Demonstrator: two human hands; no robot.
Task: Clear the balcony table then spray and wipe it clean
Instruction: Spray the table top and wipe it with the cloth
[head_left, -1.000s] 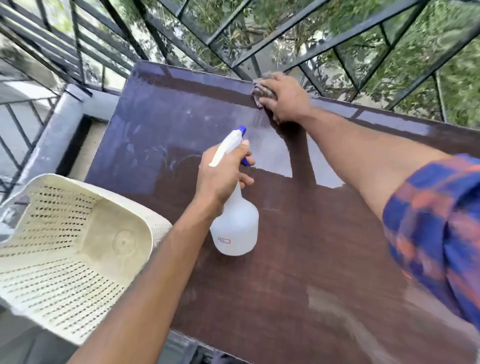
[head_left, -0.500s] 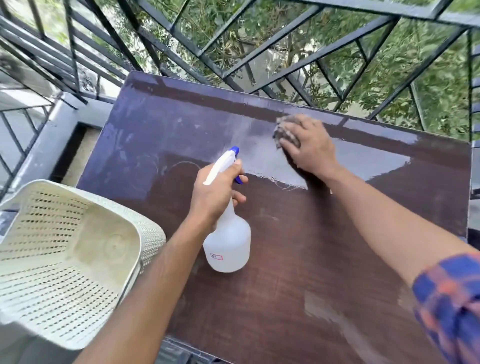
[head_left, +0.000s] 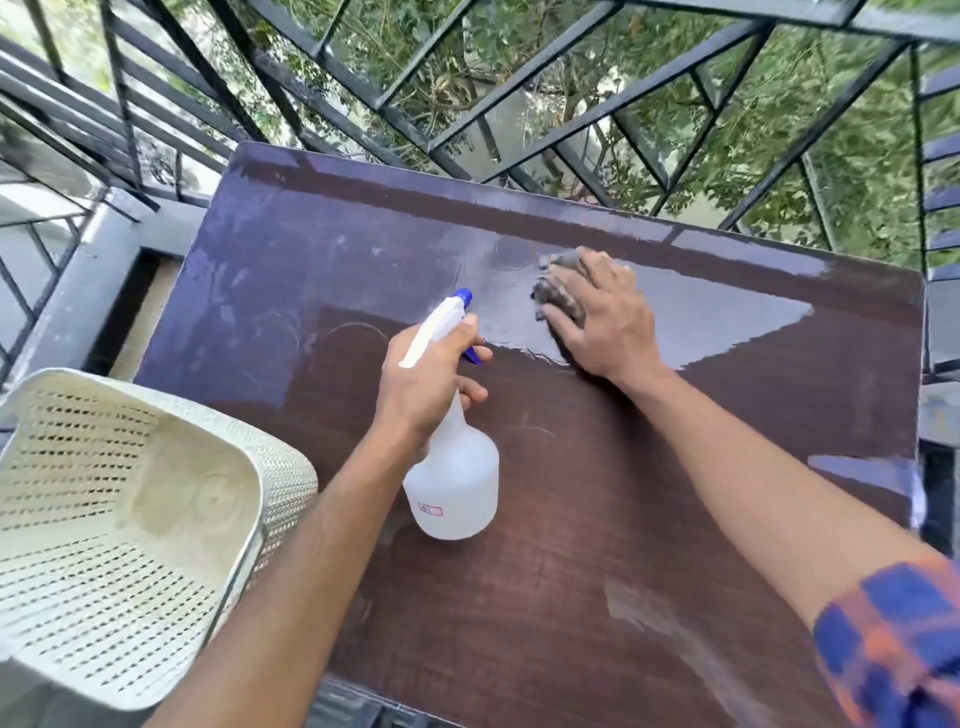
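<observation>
The dark brown balcony table (head_left: 597, 561) fills the middle of the view, its far half wet and glossy. A white spray bottle (head_left: 453, 483) with a blue nozzle stands upright on it, and my left hand (head_left: 423, 384) is wrapped around its neck and trigger. Farther back, my right hand (head_left: 605, 317) presses a grey cloth (head_left: 558, 296) flat on the wet surface. Most of the cloth is hidden under my fingers.
A cream perforated plastic basket (head_left: 130, 519) sits at the table's near left corner, tilted and empty. Black metal railing (head_left: 519, 130) runs right behind the far edge and along both sides, with trees beyond. A grey ledge (head_left: 78, 291) lies on the left.
My right hand has dragged the cloth from the table's far edge toward me and slightly right. My left hand and the bottle have stayed in place.
</observation>
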